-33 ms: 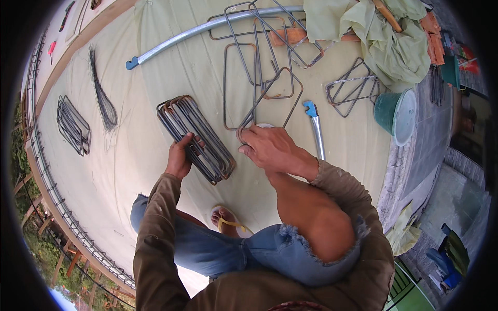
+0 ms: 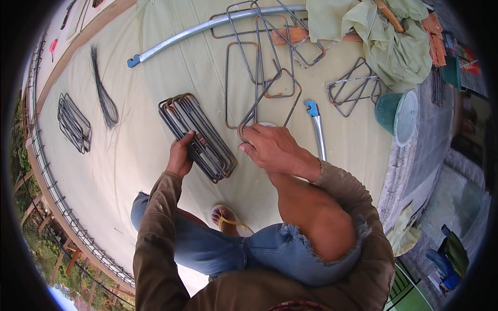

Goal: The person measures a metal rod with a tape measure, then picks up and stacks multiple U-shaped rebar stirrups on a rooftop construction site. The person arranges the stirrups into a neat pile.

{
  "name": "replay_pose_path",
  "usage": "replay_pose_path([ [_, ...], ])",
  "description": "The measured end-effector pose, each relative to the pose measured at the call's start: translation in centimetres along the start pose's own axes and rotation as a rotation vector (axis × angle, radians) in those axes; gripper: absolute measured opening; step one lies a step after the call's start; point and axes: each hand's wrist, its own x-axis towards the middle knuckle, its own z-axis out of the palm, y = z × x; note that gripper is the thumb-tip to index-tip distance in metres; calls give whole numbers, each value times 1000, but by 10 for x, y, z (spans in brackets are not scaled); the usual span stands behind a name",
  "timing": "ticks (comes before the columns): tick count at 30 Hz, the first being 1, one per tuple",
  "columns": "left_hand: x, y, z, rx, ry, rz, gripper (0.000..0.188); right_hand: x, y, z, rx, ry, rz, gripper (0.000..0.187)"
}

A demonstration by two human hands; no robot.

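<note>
Left hand (image 2: 182, 155): rebar bundle (image 2: 211, 140); right hand (image 2: 273, 147): hoop (image 2: 293, 108), seemingly.

Grey-and-rust metal frames (image 2: 206, 126), green bucket (image 2: 386, 114), blue jeans (image 2: 207, 254), brown sleeves (image 2: 160, 223)

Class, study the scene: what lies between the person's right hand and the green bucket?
In the head view, a short blue-ended silver bar lies on the pale sheet between the right hand and the green bucket.
</note>
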Motion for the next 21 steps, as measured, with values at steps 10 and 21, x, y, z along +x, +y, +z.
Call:
replay_pose_path([
  [10,-10,6,11,-89,-1,10,19,-3,-41,-77,792,200,-222,26],
  [21,-1,12,15,-166,-74,41,27,-20,45,114,462,-284,-294,22],
])
